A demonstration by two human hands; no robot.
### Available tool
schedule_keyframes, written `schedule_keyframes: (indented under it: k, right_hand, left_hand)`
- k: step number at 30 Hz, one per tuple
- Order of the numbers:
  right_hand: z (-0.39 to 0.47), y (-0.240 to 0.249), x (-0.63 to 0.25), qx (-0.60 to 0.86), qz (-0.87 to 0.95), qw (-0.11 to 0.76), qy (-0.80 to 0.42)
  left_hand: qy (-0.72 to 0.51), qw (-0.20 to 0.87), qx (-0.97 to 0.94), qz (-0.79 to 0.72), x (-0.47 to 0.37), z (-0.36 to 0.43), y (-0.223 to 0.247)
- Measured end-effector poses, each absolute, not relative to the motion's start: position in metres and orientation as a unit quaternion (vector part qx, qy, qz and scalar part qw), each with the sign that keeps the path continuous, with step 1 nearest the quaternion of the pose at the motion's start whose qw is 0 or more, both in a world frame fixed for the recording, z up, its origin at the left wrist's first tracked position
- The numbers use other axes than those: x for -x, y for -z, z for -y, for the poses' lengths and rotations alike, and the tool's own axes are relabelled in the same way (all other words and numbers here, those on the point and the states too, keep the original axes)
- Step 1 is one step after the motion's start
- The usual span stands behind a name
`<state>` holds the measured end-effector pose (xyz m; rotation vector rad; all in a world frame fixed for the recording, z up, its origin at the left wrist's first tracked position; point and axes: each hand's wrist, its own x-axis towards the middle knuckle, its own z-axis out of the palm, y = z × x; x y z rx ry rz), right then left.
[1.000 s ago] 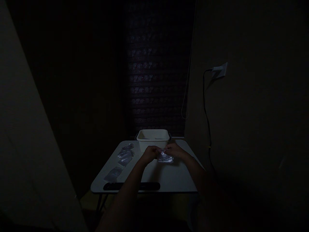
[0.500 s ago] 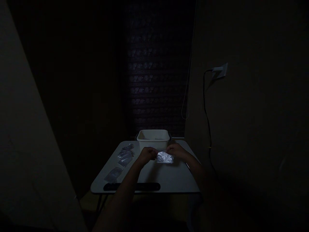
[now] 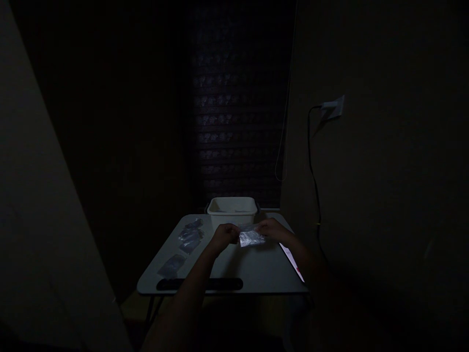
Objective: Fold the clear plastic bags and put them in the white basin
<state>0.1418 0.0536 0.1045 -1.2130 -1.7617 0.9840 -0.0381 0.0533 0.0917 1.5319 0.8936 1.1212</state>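
Between my two hands, above the middle of the white folding table (image 3: 249, 274), is a small shiny clear plastic bag (image 3: 252, 238). My left hand (image 3: 226, 236) pinches its left edge, and the fingers of my right hand (image 3: 270, 228) close on its upper right side. The bag's front catches the light; whether anything is inside I cannot tell. To the left lie several similar plastic bags (image 3: 190, 239), partly overlapping, and a single flat bag (image 3: 172, 266) lies nearer the front edge. Just behind my hands stands a white plastic tub (image 3: 232, 213).
Some pale things show inside the tub. A bright screen-like strip (image 3: 292, 261) is at the table's right edge, partly behind my right forearm. A black slot (image 3: 223, 284) runs along the front edge. At right, a black cable (image 3: 314, 181) hangs from a wall socket (image 3: 335, 107). The room is dark.
My right hand and the bag have shifted slightly right, and more of the bag's upper part shows. The bright strip at the table's right edge has come into sight.
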Motion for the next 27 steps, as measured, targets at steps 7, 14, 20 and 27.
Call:
schedule_keyframes:
  k: [7,14,20,27]
  right_hand:
    - [-0.054,-0.108,-0.139,0.456,0.699,0.424,-0.352]
    - [-0.054,-0.109,-0.138,0.466,0.685,0.436,-0.350]
    - [-0.047,-0.112,-0.136,0.463,0.656,0.440,-0.402]
    - [-0.041,-0.117,-0.138,0.470,0.654,0.430,-0.407]
  left_hand:
    - [-0.491,0.507,-0.592,-0.390,0.036,-0.050,-0.098]
    - [-0.480,0.529,-0.564,-0.414,0.031,-0.049,-0.098]
    - [-0.497,0.505,-0.566,-0.422,0.032,-0.050,-0.095]
    - [-0.481,0.497,-0.579,-0.431,0.034,-0.053,-0.096]
